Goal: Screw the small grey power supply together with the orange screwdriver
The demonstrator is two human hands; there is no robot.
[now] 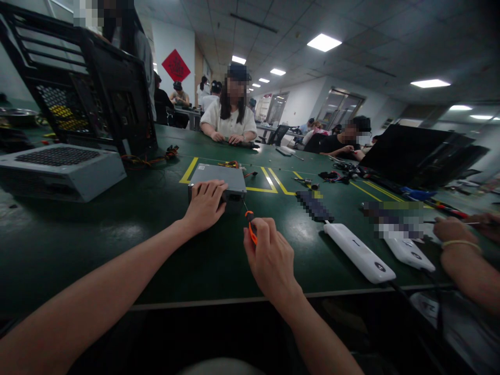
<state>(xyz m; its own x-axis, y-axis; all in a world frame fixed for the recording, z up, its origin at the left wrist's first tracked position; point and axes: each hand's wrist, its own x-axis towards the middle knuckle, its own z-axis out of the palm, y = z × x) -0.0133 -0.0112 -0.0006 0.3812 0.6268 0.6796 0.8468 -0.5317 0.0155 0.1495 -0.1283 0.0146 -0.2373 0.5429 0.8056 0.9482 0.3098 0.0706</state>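
Note:
A grey computer power supply lies on the green table in front of me. My left hand holds it at its near left corner, fingers over the top and thumb against the near side. My right hand is closed round the orange and black handle of a screwdriver. Its thin shaft points up and away, to the near right corner of the power supply. Whether the tip sits in a screw is too small to tell. Coloured cables come out behind the power supply.
At the left stand another power supply and an open black computer case. White power banks and cables lie to the right, near a neighbour's hands. A person works across the table. Dark panels stand at the far right.

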